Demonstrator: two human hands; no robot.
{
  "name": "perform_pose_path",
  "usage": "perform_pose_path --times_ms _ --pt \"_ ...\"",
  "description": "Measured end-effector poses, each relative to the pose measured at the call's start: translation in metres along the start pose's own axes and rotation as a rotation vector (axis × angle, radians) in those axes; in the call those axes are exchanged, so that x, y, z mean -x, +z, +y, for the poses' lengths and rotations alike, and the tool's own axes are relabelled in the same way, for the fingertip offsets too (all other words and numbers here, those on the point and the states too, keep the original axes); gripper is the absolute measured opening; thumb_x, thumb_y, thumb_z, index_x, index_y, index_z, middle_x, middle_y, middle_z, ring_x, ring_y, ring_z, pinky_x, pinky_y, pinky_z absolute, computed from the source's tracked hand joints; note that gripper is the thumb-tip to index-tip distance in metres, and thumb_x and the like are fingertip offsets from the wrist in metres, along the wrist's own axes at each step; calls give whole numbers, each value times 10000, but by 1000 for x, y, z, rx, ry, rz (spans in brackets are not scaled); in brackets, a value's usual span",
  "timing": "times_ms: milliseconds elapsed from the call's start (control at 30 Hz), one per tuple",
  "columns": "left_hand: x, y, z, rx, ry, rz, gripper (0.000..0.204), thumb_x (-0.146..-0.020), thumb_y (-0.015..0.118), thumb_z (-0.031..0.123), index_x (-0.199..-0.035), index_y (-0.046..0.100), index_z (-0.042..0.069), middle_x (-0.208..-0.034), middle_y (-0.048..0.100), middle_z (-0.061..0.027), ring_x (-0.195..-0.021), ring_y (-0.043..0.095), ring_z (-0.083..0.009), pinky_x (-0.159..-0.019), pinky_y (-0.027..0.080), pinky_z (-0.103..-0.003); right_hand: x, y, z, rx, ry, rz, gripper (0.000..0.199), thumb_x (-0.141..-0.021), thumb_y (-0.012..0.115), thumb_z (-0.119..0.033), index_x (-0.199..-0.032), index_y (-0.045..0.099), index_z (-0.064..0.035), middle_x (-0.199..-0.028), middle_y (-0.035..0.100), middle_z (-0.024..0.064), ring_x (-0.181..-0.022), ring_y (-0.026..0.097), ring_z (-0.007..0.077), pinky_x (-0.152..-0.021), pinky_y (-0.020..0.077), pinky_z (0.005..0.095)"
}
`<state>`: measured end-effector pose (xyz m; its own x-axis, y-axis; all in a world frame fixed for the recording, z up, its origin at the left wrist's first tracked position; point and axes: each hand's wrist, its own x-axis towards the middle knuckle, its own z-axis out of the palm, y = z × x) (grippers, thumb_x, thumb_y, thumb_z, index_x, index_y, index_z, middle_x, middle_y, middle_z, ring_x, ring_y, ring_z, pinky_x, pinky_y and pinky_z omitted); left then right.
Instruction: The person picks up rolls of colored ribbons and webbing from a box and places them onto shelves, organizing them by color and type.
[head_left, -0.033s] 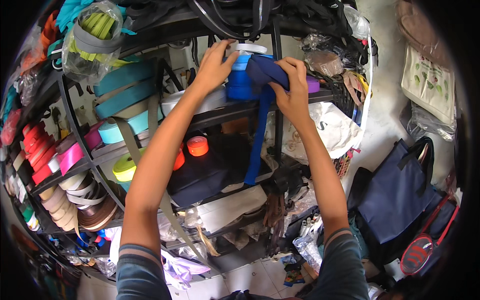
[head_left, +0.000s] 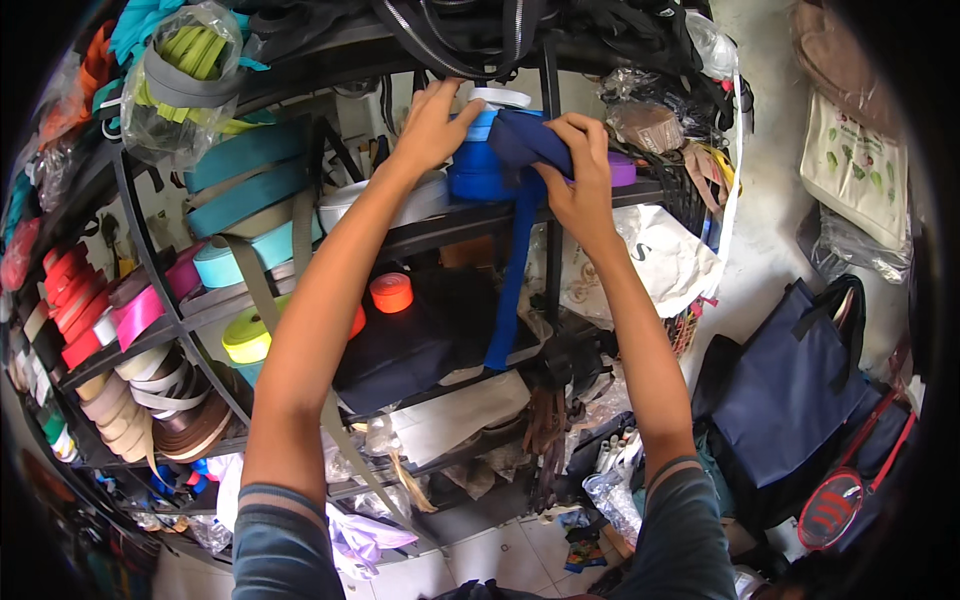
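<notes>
On an upper shelf [head_left: 460, 227] of a black rack, blue rolls of strap [head_left: 475, 172] stand in a stack, with a white roll [head_left: 502, 97] above them. Just at the right of this stack, the right hand [head_left: 572, 165] grips a dark navy bundle [head_left: 525, 138] between thumb and fingers, holding it against the blue rolls. The left hand [head_left: 436, 125] is raised at the stack's other side, its thumb spread from the fingers and nothing visible in its grasp; whether it touches the rolls I cannot tell. A blue strap [head_left: 512, 290] hangs from beneath the bundle, past the shelf edge. A pale grey roll [head_left: 425, 198] lies beside the left forearm, and a purple roll [head_left: 622, 170] sits behind the right hand. On the level below, an orange roll [head_left: 391, 293] rests near dark cloth [head_left: 395, 350].
</notes>
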<state>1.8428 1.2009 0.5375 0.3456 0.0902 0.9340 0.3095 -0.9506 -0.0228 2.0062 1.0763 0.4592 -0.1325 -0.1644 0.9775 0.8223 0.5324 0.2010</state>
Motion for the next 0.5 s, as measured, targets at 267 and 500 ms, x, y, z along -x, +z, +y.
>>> perform_pose_path --times_ms 267,500 --pt "-45 32 -16 73 -412 -332 855 -688 679 617 -1330 501 80 -1277 549 -201 -1199 521 -314 -1023 383 -373 0 -12 -4 -14 -54 -143 496 -652 712 9 -1115 558 -81 -1115 486 153 -1050 460 375 -875 423 437" --pt "-49 37 -30 106 -325 70 677 -675 776 504 -1183 629 81 -1104 659 -154 -1020 630 -268 -924 464 -349 -5 -7 5 -1 -71 -131 528 -635 710 34 -1126 550 -73 -1128 479 155 -1039 462 371 -877 421 436"
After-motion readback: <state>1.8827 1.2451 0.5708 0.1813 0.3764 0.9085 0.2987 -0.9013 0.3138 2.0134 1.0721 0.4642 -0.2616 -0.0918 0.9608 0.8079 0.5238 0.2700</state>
